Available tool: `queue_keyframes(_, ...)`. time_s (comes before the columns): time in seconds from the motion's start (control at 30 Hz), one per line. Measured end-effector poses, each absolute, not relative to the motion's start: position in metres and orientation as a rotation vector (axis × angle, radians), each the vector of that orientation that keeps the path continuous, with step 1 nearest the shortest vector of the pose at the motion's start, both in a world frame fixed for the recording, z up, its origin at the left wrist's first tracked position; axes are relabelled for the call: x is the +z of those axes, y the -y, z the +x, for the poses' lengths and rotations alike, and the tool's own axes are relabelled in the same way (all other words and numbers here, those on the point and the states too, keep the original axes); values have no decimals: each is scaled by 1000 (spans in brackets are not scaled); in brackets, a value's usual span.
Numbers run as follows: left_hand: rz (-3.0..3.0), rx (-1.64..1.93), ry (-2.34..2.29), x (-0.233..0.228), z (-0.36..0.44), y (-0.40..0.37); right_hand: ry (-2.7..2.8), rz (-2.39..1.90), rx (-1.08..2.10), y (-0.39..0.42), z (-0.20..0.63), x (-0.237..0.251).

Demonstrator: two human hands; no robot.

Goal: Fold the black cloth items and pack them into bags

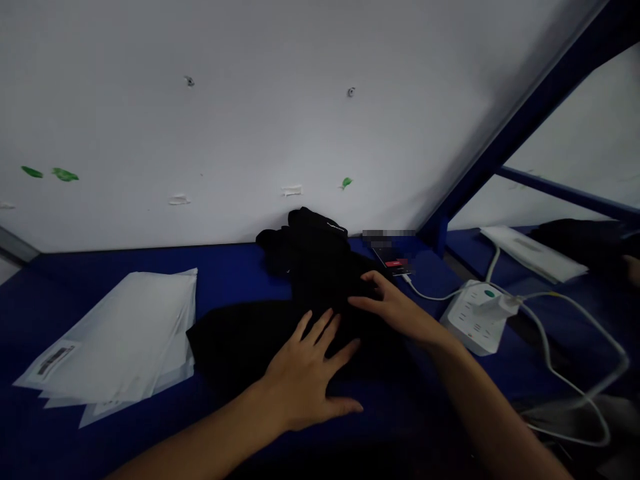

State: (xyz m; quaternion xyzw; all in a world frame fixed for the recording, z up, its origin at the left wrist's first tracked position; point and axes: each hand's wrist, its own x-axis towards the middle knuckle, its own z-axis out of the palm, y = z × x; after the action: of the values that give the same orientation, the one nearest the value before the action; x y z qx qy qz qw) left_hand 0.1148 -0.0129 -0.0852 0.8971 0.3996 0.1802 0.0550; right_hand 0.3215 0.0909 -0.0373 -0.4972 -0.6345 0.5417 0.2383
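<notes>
Black garment (260, 340): soft, light, limp. L hand (305, 373) flat, fingers spread, pressing; R hand (395, 307) open, holding nothing. Best pinched at edges.

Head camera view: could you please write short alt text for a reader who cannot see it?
Left hand and right hand press flat on a black garment on a blue table, between clear bags and a white power strip.

White wall (280, 120) behind blue table (75, 280).
</notes>
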Motion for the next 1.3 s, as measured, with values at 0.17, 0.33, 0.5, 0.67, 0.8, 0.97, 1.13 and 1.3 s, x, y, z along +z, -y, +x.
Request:
queue_keyframes(0.17,2746,548,-1252,-87,123,19,1828,-1095,1658,-77,269,-38)
queue_keyframes(0.33,3017,867,-1151,-78,125,41,1809,-1028,1759,-81,250,-58)
queue_keyframes(0.5,3080,888,-1063,-70,125,41,1743,-947,1796,-77,250,-61)
queue_keyframes(0.67,2832,476,-1136,-76,117,24,1757,-875,1745,-80,256,-56)
queue_keyframes(0.8,2488,505,-1275,-67,107,19,2031,-1115,1123,-99,279,-53)
queue_keyframes(0.97,2222,522,-1283,-44,96,20,2492,-1242,1235,-106,309,-43)
queue_keyframes(1.13,2134,485,-1191,-34,92,24,2594,-1113,1345,-88,301,-35)
queue_keyframes(1.3,1925,596,-1252,-37,96,19,2456,-959,1330,-81,286,-43)
